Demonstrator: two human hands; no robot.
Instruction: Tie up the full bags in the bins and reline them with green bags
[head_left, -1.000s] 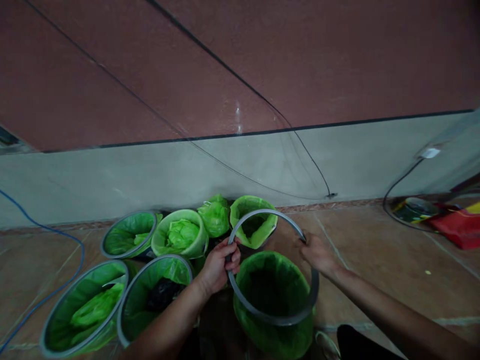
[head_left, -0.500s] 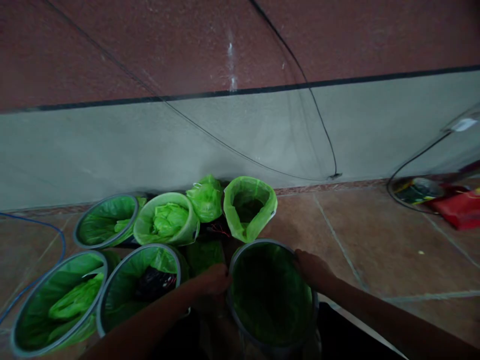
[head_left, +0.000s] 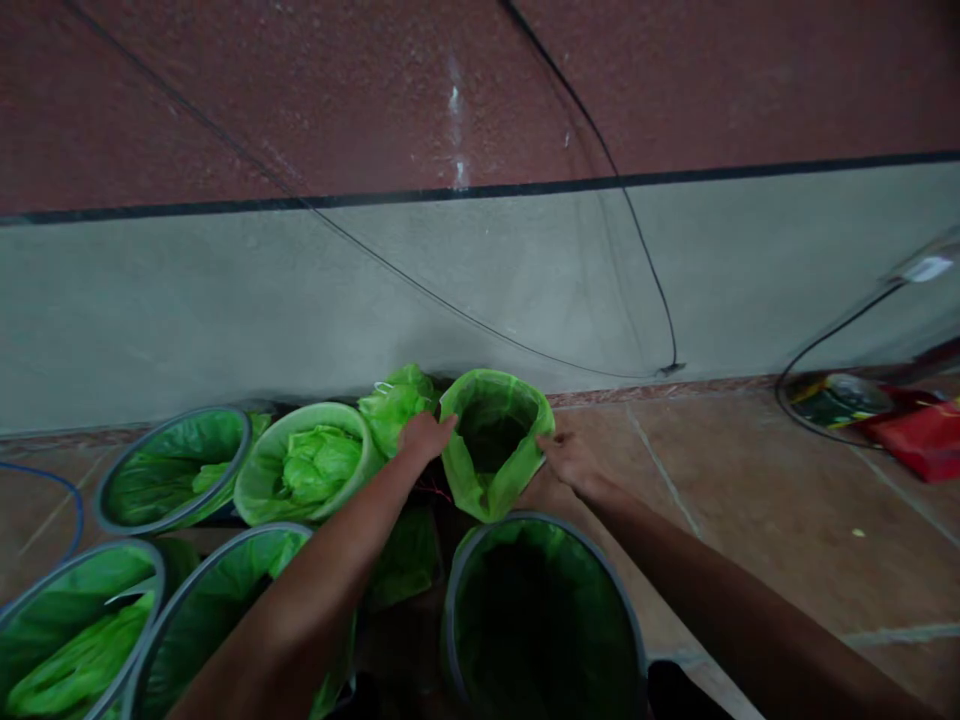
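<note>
I have the left hand [head_left: 426, 436] and right hand [head_left: 570, 461] on opposite edges of the green liner [head_left: 487, 498] below frame centre, fingers pinched closed on its rim.

Bright lime green on the thin plastic bag lining the rear bin [head_left: 484, 495] — and a deeper, shadowed green inside the round, grey-rimmed front bin [head_left: 451, 625]! Up top, reddish-brown on the rough painted wall [head_left: 337, 100], then a straight black stripe [head_left: 375, 200], pale grey-green beneath. Brown floor tiles [head_left: 750, 490] crossed by paler joint lines — thin blue cable [head_left: 79, 510] left, vivid red object [head_left: 919, 442] right.
</note>
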